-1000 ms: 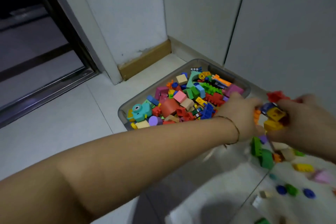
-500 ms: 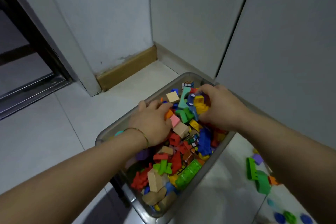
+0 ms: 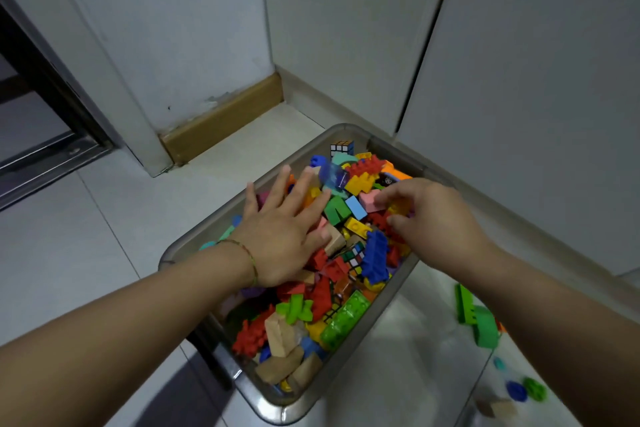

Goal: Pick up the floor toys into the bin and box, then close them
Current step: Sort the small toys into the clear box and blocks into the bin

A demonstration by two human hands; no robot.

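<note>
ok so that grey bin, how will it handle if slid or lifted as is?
Probably heavy: the bin is packed with blocks heaped to the rim. Low and wide on the glossy tile floor, it should slide rather than tip. Tilted in a lift, loose top pieces may spill; nothing covers them.
</note>
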